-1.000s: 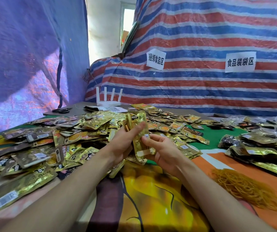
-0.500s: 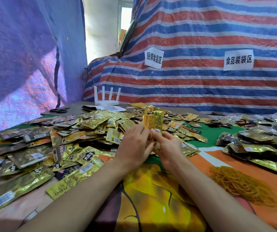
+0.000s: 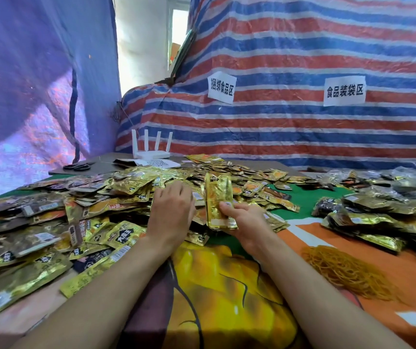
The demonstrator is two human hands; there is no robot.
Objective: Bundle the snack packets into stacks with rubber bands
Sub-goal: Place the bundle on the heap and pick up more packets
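Note:
A small stack of gold snack packets (image 3: 218, 197) stands upright in my right hand (image 3: 246, 220), gripped at its lower end. My left hand (image 3: 171, 212) lies palm down on the big heap of loose gold and brown packets (image 3: 81, 210) just left of the stack; its fingertips are hidden among the packets, so I cannot tell whether it holds one. A loose pile of yellow rubber bands (image 3: 347, 270) lies on the cloth to the right of my right forearm.
More packets and bundled stacks (image 3: 378, 222) pile up at the right. A white router (image 3: 150, 152) and black scissors (image 3: 77, 167) sit at the table's far left end. Striped tarpaulin with two paper signs hangs behind. Patterned cloth (image 3: 222, 298) covers the near table.
My left hand has let go of the stack and dropped onto the heap to the left. My right hand now holds the stack alone, slightly to the right.

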